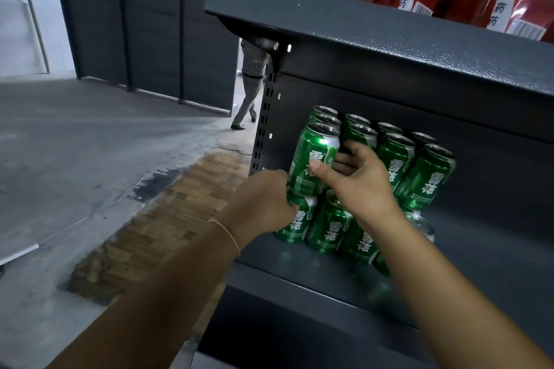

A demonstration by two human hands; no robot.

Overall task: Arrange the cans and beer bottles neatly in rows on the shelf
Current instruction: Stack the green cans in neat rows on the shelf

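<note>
Hands (pixel 359 180) grip smooth cylindrical green cans (pixel 314 159).

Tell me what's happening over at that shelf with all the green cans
A person is stacking green cans on a dark metal shelf, two tiers high. The right hand grips the front left can of the upper tier, thumb across its label. The left hand holds the lower can just beneath it. More green cans stand in rows behind and to the right. One silver-topped can sits partly hidden behind the right forearm. Someone else is walking in the background.
</note>
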